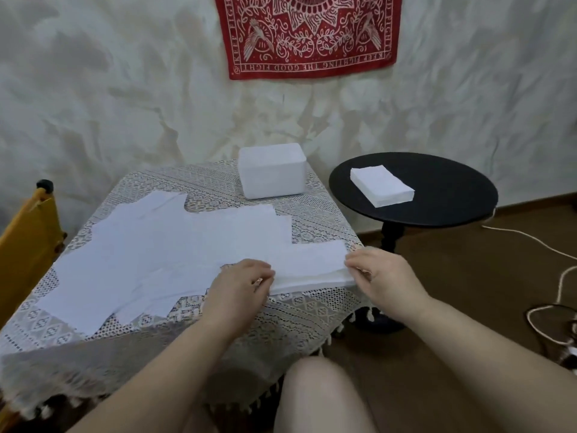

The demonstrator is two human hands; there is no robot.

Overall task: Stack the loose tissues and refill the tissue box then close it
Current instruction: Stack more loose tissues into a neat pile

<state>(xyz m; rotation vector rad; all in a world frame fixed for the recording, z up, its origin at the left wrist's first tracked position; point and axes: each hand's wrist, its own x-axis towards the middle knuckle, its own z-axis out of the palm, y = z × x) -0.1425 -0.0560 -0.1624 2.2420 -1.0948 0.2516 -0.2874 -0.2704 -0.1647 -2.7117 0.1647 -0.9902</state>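
Note:
Several loose white tissues [150,245] lie spread over the lace-covered table [306,310]. A small stack of tissues [309,270] sits at the table's near right corner. My left hand [240,285] grips the stack's left end with curled fingers. My right hand [377,276] pinches its right end. A white tissue box [271,170] stands at the far edge of the table, apart from both hands. A neat pile of tissues [382,185] rests on a round black side table [437,201] to the right.
A yellow wooden chair frame [28,245] stands at the table's left. White cords [559,276] trail on the brown floor at right. My knee [318,395] is below the table edge. A red bandana [306,32] hangs on the wall.

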